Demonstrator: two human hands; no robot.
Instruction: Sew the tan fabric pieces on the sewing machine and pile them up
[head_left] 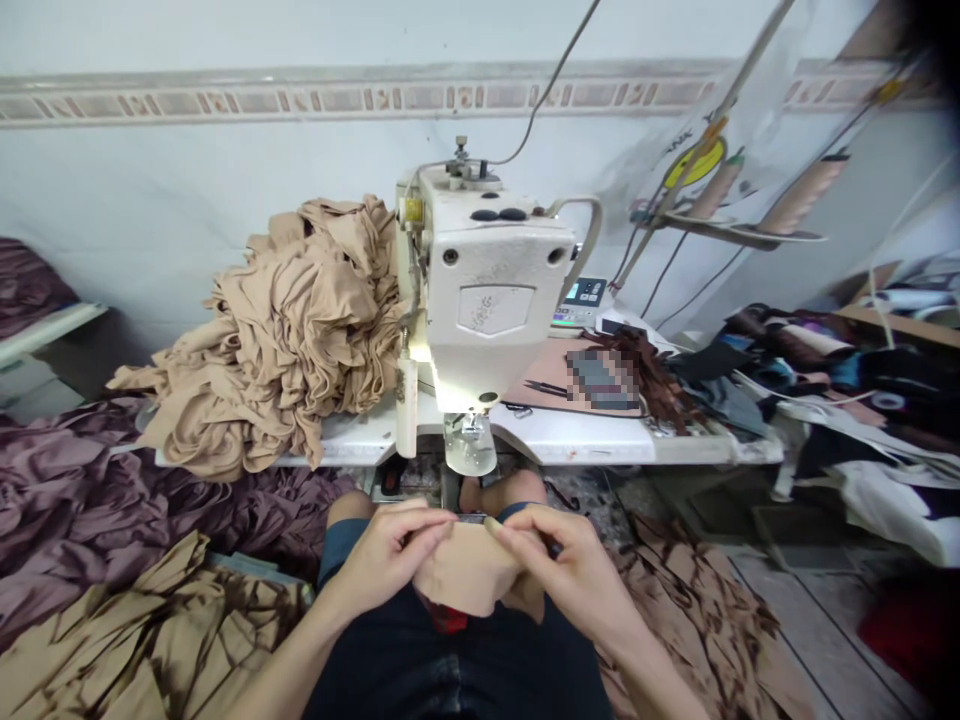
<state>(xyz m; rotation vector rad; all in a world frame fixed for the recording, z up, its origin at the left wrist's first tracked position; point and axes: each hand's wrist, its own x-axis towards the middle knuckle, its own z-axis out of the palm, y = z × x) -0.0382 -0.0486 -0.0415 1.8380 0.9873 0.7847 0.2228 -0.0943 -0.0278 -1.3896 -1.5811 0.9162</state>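
Between my two hands is a tan piece of fabric (469, 570), held over my lap with its upper edge stretched across. My left hand (401, 550) pinches that edge at its left end, thumb against fingers. At the right end my right hand (559, 550) grips the same edge, and a fold of cloth hangs below it. Just beyond the fabric stands a white sewing machine (491, 290) with its lamp lit. Its narrow arm end (471, 450) sticks out toward me, apart from the cloth.
A tall heap of tan garments (300, 320) lies on the table left of the machine. Thread snips (546, 387) rest at the right. Thread cones (806, 190) stand on a rack. More cloth piles (150, 630) surround me, including purple fabric (67, 500).
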